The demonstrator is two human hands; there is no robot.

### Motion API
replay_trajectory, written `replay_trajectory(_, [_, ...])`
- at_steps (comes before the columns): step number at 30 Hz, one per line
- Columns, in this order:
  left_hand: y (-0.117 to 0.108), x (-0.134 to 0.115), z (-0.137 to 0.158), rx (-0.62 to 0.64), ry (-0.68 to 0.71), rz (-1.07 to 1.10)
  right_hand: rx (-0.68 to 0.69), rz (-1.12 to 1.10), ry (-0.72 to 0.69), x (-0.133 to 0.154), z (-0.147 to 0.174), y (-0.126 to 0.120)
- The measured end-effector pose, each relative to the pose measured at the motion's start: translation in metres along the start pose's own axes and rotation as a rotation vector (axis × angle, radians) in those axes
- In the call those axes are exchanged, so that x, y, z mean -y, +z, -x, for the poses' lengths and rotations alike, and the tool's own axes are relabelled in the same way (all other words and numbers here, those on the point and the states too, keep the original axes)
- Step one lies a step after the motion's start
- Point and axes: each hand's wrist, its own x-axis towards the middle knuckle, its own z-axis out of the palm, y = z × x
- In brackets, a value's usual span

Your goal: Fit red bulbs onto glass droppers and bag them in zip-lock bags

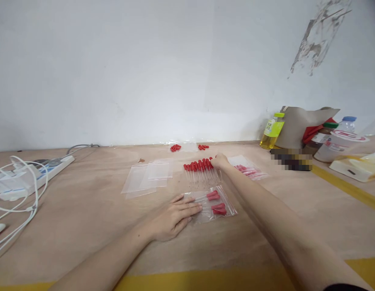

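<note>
My left hand (175, 218) lies flat with fingers stretched over the left part of a clear zip bag (202, 217). Inside that bag are glass droppers with red rubber bulbs (219, 209), the bulbs pointing right. Beyond it, a row of loose droppers (199, 166) lies side by side, red bulbs away from me and thin glass tips toward me. At the right end of this row, my right hand (220, 161) is closed with its fingers at a dropper's bulb; the fingers partly hide it.
Flat clear bags (148, 178) lie left of the row. Right of it is a bag with pinkish-red contents (248, 169). Loose red bulbs (175, 148) sit near the wall. A power strip (38, 178) with white cables is far left; a yellow-green bottle (271, 131) and containers stand right.
</note>
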Motion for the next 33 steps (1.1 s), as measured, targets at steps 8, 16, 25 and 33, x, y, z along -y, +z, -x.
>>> replay_trajectory(8, [0.002, 0.002, 0.0, -0.002, -0.052, 0.078, 0.092, -0.447, -0.085, -0.015, 0.029, -0.061])
replay_trajectory(16, [0.005, 0.003, -0.002, -0.026, -0.064, 0.151, -0.028, -0.767, -0.157, -0.082, 0.081, -0.077])
replay_trajectory(25, [0.006, 0.004, -0.002, -0.025, -0.066, 0.133, -0.045, -0.875, -0.131, -0.091, 0.103, -0.054])
replay_trajectory(33, [0.006, 0.003, -0.002, -0.018, -0.068, 0.119, -0.084, -0.888, -0.21, -0.086, 0.109, -0.06])
